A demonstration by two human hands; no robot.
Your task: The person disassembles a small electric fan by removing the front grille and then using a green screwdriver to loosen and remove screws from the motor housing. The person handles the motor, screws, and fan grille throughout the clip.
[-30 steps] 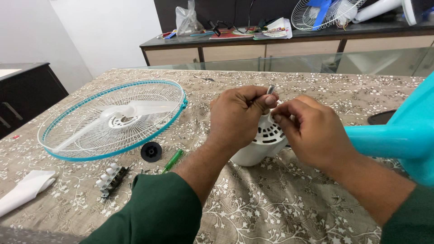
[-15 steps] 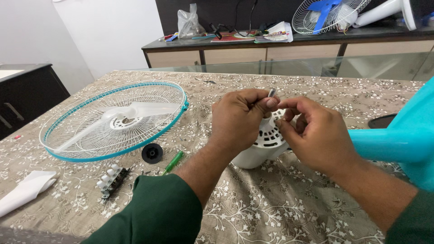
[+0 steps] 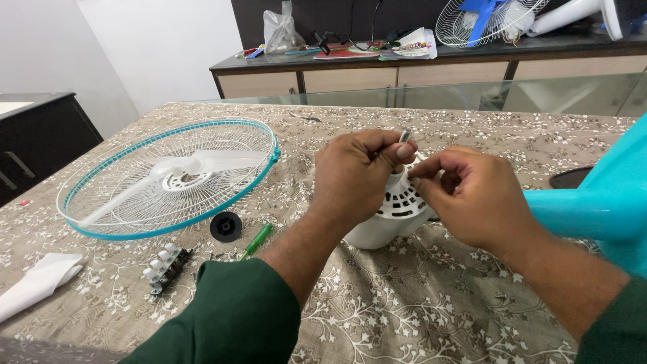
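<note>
hands over white motor housing at bench centre: left hand pinches a small metal shaft at its top, right hand grips the vented side (fingers curled). fan guard lies far left.

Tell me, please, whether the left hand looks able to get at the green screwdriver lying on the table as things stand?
Probably yes, once freed: the left hand is pinching the metal shaft on the white motor housing. The green screwdriver lies uncovered on the table beside that forearm, nothing between.
</note>
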